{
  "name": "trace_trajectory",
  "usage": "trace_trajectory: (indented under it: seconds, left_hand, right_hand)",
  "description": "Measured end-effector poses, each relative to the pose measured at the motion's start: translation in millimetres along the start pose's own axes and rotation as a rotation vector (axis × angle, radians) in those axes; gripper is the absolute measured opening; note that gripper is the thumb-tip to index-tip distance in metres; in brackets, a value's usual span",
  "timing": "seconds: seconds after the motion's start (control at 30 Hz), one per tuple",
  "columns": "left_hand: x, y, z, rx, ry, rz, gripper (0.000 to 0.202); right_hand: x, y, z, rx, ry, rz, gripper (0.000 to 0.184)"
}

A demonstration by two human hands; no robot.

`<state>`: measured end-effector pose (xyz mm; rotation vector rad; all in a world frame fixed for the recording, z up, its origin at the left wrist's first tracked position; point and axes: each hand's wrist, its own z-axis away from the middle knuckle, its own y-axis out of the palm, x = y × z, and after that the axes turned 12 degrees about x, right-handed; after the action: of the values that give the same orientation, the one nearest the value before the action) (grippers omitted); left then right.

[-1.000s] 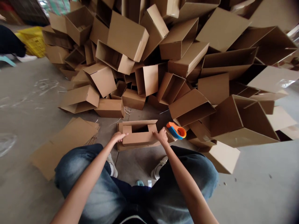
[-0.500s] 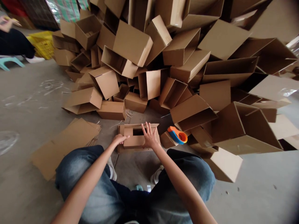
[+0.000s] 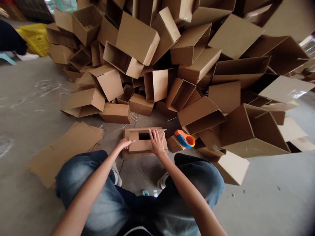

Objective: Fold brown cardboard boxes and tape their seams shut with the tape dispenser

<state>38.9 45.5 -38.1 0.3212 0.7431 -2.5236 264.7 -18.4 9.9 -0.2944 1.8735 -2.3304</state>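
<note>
A small brown cardboard box (image 3: 140, 145) stands on the concrete floor between my knees, its flaps partly folded in with a dark gap at the middle. My left hand (image 3: 124, 144) is curled on the box's left end, fingers closed against the flap. My right hand (image 3: 157, 143) lies flat on the right flap with its fingers spread, pressing it down. An orange and blue tape dispenser (image 3: 185, 138) lies on the floor just right of the box, a short way from my right hand.
A big heap of assembled open cardboard boxes (image 3: 172, 65) fills the floor ahead and to the right. A stack of flat cardboard sheets (image 3: 66, 149) lies at my left knee. A yellow crate (image 3: 34, 39) and another person's dark clothing (image 3: 10, 39) are far left.
My right hand left the box's right end, moved inward onto the flap and spread flat. My left hand has kept its place on the left end.
</note>
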Motion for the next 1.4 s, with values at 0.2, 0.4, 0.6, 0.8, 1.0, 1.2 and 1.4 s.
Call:
trace_trajectory:
  seconds: [0.2, 0.4, 0.6, 0.8, 1.0, 1.2, 1.4]
  left_hand:
    - [0.4, 0.3, 1.4, -0.007, 0.004, 0.006, 0.063]
    - [-0.5, -0.3, 3.0, -0.002, 0.018, 0.013, 0.063]
    - [1.6, -1.4, 9.6, 0.044, 0.085, 0.044, 0.065]
    - [8.0, -3.3, 9.5, 0.076, 0.125, 0.051, 0.067]
    - [7.6, -3.7, 1.9, 0.001, 0.226, 0.010, 0.065]
    - [-1.3, -7.2, 10.4, 0.079, 0.148, 0.098, 0.066]
    - [-9.5, -10.1, 22.2, 0.109, 0.078, 0.123, 0.068]
  right_hand:
    - [1.0, 3.6, 1.7, -0.017, 0.004, -0.040, 0.113]
    - [1.3, 13.8, 12.4, -0.021, 0.032, -0.094, 0.096]
    - [4.4, 26.4, 21.0, -0.065, 0.031, -0.106, 0.085]
    - [3.6, 28.1, 23.0, -0.074, -0.010, -0.110, 0.075]
    - [4.3, 19.9, 22.0, -0.071, -0.023, -0.130, 0.063]
    - [5.4, 8.2, 18.8, -0.026, -0.001, -0.161, 0.046]
    - [7.5, -2.7, 11.2, 0.063, 0.059, -0.135, 0.029]
